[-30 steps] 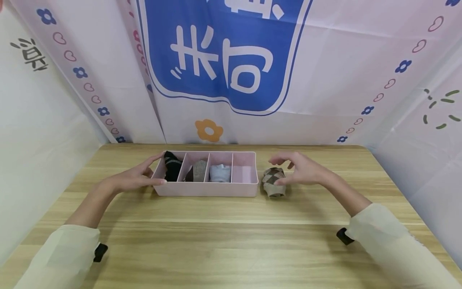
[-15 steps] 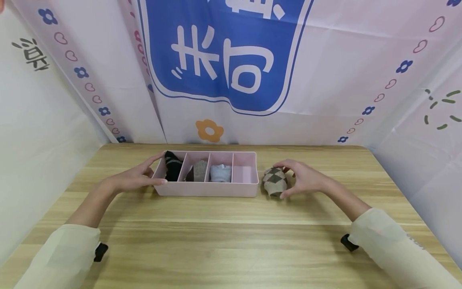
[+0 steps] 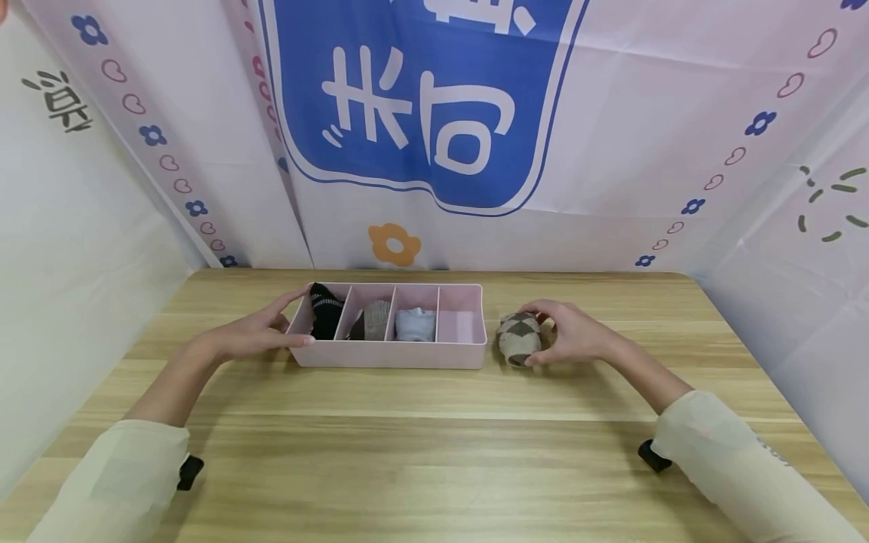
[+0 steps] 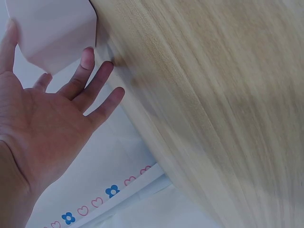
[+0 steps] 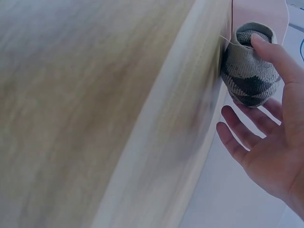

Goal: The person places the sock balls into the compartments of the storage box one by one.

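Observation:
A pink divided storage box stands near the back of the wooden table. My left hand holds its left end, thumb at the front rim and index finger at the back; in the left wrist view the other fingers spread beside the box wall. Just right of the box, my right hand pinches a rolled beige-and-brown argyle sock. In the right wrist view the thumb presses at the rolled opening of the sock, with fingertips on its far side.
From the left, the box compartments hold a black sock, a grey and brown sock and a light blue sock. A printed curtain hangs behind the table, with white side panels left and right.
My right hand has come down around the argyle sock and taken hold of it. The sock has turned slightly and shifted a little rightward. The left hand and box stay put.

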`<action>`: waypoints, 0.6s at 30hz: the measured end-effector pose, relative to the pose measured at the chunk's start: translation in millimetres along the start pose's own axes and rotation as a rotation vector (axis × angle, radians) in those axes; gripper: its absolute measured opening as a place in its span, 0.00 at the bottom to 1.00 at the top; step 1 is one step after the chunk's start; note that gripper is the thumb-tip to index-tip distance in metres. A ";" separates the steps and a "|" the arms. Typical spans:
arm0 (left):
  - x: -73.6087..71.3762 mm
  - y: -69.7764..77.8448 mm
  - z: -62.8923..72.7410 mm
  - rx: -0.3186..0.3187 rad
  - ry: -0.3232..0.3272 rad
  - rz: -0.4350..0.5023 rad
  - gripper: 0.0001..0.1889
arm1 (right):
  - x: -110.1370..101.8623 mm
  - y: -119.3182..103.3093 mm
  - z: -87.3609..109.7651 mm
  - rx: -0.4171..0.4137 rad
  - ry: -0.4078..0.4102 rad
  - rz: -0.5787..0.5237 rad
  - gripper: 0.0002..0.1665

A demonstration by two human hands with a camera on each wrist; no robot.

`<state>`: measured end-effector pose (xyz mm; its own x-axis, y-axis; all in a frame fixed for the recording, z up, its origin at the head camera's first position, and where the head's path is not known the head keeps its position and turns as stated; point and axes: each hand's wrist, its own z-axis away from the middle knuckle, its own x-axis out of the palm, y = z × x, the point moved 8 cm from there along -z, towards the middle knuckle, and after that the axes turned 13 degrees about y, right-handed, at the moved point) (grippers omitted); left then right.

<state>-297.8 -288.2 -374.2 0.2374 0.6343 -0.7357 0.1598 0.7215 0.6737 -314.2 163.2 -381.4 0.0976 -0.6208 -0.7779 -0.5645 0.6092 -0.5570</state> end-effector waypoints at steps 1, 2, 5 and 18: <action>-0.1 -0.1 0.0 -0.001 0.000 -0.002 0.54 | 0.2 0.1 0.1 0.004 0.002 0.002 0.48; -0.1 -0.2 -0.1 -0.002 -0.001 -0.001 0.54 | 0.4 0.3 0.2 0.009 0.003 0.002 0.48; -0.2 -0.1 -0.5 -0.001 0.001 0.002 0.54 | 0.7 -0.4 0.5 0.004 0.013 0.008 0.46; 0.0 -2.5 -1.1 -0.011 -0.001 0.003 0.54 | 2.0 -3.8 -0.9 -0.035 0.033 0.025 0.43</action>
<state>-299.3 -289.6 -376.0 0.2392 0.6360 -0.7337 0.1482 0.7229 0.6749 -312.5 159.2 -380.6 0.0562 -0.6219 -0.7811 -0.5952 0.6072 -0.5263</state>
